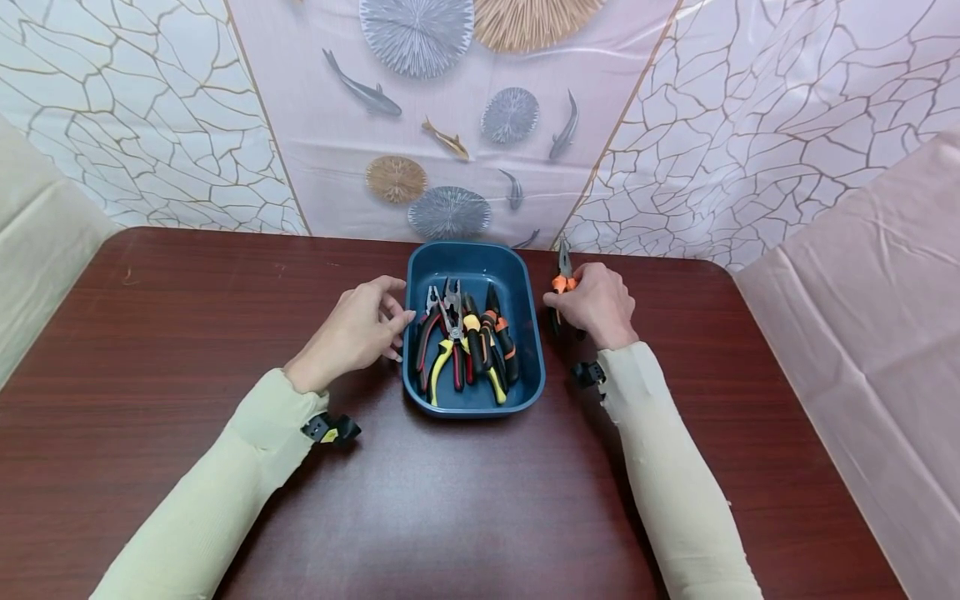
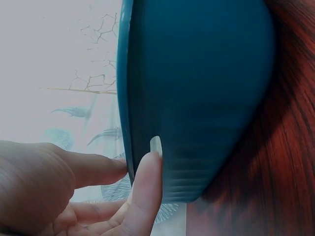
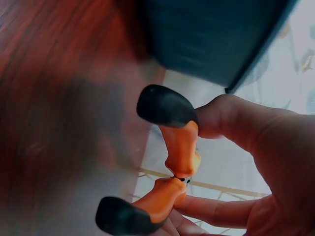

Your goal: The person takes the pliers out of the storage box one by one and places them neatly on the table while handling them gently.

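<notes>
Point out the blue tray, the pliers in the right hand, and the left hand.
Blue tray (image 1: 472, 412): head view, on its near rim.
Held pliers (image 3: 181, 147): right wrist view, on the orange part of one handle.
Left hand (image 1: 356, 325): head view, on its back.

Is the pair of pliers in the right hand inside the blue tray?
No, the right hand holds the pliers outside the blue tray, to its right.
</notes>
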Demonstrator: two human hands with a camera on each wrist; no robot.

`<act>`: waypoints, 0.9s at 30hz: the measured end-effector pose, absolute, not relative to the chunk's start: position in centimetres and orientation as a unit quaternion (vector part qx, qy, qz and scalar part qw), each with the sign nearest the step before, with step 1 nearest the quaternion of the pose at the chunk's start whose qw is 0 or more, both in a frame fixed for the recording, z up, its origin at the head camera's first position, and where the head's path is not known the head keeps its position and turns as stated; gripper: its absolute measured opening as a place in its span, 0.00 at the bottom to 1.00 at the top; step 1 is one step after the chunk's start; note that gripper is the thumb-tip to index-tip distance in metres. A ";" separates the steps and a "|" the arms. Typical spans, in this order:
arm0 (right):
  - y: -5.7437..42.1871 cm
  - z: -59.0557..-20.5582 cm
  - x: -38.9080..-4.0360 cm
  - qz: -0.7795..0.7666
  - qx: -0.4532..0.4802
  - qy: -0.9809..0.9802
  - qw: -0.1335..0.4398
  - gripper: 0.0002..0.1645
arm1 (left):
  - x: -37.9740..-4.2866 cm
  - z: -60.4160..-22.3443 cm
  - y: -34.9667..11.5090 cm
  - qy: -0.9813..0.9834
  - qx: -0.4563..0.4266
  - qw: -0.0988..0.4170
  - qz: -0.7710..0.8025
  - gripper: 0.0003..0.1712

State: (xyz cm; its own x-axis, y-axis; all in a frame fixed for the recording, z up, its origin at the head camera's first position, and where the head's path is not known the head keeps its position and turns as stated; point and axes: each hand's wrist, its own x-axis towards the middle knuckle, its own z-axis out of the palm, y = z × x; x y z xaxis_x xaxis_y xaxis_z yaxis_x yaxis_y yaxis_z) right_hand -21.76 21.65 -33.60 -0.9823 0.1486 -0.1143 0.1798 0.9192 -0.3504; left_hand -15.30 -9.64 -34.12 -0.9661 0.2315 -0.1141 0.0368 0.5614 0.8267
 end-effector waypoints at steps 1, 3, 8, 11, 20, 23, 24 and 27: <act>21.7 -33.8 -21.9 -0.179 0.085 0.979 0.041 0.23 | -15.3 -34.1 -9.6 0.878 0.077 0.105 0.461 0.29; 21.8 -34.2 -22.1 -0.174 0.087 0.980 0.036 0.23 | -15.3 -34.1 -9.6 0.879 0.076 0.106 0.459 0.29; 22.0 -35.2 -22.6 -0.168 0.081 0.982 0.035 0.24 | -15.3 -34.1 -9.6 0.882 0.077 0.105 0.454 0.30; 22.1 -35.7 -22.8 -0.165 0.077 0.983 0.035 0.24 | -15.3 -34.2 -9.6 0.883 0.076 0.105 0.450 0.31; 22.1 -36.1 -22.8 -0.155 0.070 0.985 0.006 0.26 | -15.3 -34.2 -9.5 0.884 0.079 0.103 0.449 0.31; 22.1 -36.2 -22.8 -0.150 0.073 0.986 0.011 0.25 | -15.3 -34.2 -9.5 0.883 0.078 0.103 0.451 0.31; 22.1 -36.2 -22.8 -0.148 0.075 0.986 0.013 0.25 | -15.3 -34.3 -9.5 0.883 0.078 0.103 0.451 0.31; 22.2 -36.2 -22.8 -0.141 0.076 0.987 0.021 0.26 | -15.3 -34.3 -9.5 0.883 0.079 0.101 0.451 0.31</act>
State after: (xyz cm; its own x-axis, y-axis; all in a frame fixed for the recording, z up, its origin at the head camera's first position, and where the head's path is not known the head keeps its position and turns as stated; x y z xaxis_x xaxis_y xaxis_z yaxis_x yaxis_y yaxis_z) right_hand -22.77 22.17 -36.20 -0.9875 0.1450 -0.0624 0.1567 0.9488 -0.2744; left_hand -15.29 -9.51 -34.32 -0.9670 0.2309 -0.1076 0.0484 0.5812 0.8123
